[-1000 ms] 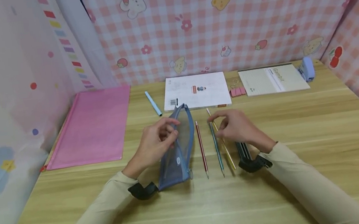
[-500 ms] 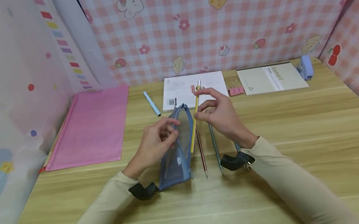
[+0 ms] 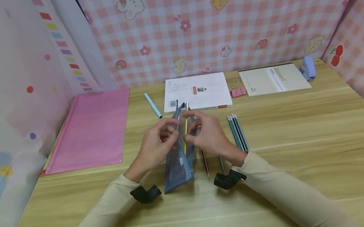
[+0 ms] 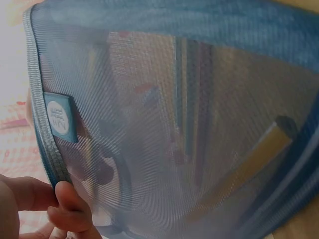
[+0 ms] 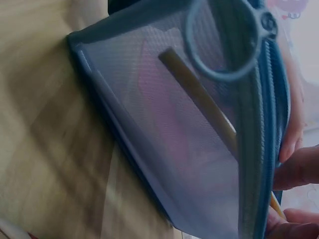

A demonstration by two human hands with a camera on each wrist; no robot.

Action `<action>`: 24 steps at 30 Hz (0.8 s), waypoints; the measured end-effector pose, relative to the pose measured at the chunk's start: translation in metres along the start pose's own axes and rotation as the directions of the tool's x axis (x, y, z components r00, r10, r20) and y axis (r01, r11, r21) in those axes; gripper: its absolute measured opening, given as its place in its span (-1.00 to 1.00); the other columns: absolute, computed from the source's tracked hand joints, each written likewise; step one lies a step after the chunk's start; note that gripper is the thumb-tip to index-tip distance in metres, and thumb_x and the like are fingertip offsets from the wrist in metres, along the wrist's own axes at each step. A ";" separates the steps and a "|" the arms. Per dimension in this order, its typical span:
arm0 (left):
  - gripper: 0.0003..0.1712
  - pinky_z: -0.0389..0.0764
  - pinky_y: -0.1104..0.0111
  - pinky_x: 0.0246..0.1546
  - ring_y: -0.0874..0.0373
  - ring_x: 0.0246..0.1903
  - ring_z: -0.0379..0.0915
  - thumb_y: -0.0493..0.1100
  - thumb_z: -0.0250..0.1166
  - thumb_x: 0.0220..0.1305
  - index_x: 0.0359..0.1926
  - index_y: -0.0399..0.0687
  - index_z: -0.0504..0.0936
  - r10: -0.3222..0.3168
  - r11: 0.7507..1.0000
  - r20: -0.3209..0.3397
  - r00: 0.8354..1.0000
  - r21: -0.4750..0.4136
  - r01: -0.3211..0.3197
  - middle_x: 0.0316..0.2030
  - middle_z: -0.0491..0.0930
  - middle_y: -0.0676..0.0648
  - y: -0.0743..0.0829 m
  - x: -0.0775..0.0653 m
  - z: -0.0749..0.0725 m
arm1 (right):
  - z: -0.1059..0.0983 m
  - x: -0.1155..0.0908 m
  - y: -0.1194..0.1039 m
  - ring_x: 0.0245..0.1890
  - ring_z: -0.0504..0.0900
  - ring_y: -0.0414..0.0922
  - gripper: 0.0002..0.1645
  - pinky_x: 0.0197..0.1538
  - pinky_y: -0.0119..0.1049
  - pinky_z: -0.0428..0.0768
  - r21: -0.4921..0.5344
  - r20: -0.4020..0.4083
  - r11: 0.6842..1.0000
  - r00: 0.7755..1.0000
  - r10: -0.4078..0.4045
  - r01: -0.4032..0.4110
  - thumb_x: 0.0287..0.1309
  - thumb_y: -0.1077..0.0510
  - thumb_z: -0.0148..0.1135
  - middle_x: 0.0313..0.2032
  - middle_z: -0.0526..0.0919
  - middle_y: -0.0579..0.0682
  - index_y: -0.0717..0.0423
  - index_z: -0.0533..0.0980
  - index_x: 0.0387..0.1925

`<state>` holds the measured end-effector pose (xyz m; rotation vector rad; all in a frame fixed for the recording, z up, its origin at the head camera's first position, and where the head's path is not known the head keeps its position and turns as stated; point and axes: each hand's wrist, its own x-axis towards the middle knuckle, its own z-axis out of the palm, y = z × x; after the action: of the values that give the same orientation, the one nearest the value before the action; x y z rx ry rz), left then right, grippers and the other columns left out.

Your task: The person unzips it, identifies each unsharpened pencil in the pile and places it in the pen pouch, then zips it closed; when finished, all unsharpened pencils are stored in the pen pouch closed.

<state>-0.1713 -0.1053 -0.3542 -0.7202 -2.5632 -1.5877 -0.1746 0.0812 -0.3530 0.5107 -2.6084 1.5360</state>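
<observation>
My left hand (image 3: 156,141) pinches one zipper edge of a blue mesh pencil pouch (image 3: 175,173), which stands with its mouth apart. In my right hand (image 3: 208,133) is a yellow pencil (image 3: 185,126), held near its upper end and slanting down into the pouch. Through the mesh, the left wrist view shows the pencil's lower end (image 4: 259,157) inside. The right wrist view shows it too, behind the zipper's ring pull (image 5: 189,37). Right of the pouch lies a red pencil (image 3: 206,165), partly covered by my right hand. A teal pencil (image 3: 221,165) is mostly hidden under that hand.
Several dark-and-teal pencils (image 3: 238,133) lie bundled at the right. Along the back are a light blue pen (image 3: 153,105), a white book (image 3: 213,87), pink binder clips (image 3: 238,91), a notepad (image 3: 263,82) and a lilac stapler (image 3: 308,69). A pink folder (image 3: 92,132) lies at left.
My right hand has picked up the yellow pencil from the table, carried it left and lowered its end into the pouch. My left hand has stayed at the pouch's edge.
</observation>
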 end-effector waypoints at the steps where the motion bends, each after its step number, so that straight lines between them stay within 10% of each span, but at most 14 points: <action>1: -0.70 0.51 0.44 -0.60 0.09 -0.60 0.55 -0.37 0.18 0.36 0.08 -0.26 0.58 0.001 1.000 -0.003 1.000 -0.004 -0.001 -0.42 0.66 -0.20 0.000 0.000 0.000 | 0.001 -0.001 -0.001 -0.75 0.40 -0.28 -0.33 -0.62 -0.45 0.35 -0.007 0.025 1.000 1.000 0.008 -0.008 -0.01 0.36 0.34 -0.48 0.74 0.08 0.16 0.49 0.23; 10: -0.71 0.46 0.46 -0.63 0.03 -0.60 0.54 -0.38 0.16 0.35 0.07 -0.23 0.59 0.001 1.000 -0.007 1.000 -0.014 -0.001 -0.44 0.66 -0.19 0.001 -0.001 0.000 | 0.003 -0.001 -0.002 -0.59 0.57 -0.25 -0.28 -0.47 -0.41 0.44 -0.155 0.148 0.988 0.988 0.032 -0.009 0.02 0.28 0.41 -0.46 0.75 -0.02 0.15 0.43 0.28; 24: -0.73 0.55 0.41 -0.61 0.10 -0.60 0.55 -0.37 0.18 0.36 0.06 -0.22 0.59 -0.007 1.000 -0.008 1.000 -0.006 0.007 -0.43 0.66 -0.19 -0.002 -0.001 -0.003 | -0.050 -0.005 0.015 -0.66 0.40 -0.19 -0.60 -0.55 -0.44 0.33 -0.154 -0.052 0.988 0.998 -0.028 0.020 0.11 0.22 0.43 -0.39 0.77 0.10 0.14 0.56 -0.01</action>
<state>-0.1720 -0.1091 -0.3541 -0.7049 -2.5593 -1.5968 -0.1799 0.1322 -0.3416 0.4785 -2.6411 1.3089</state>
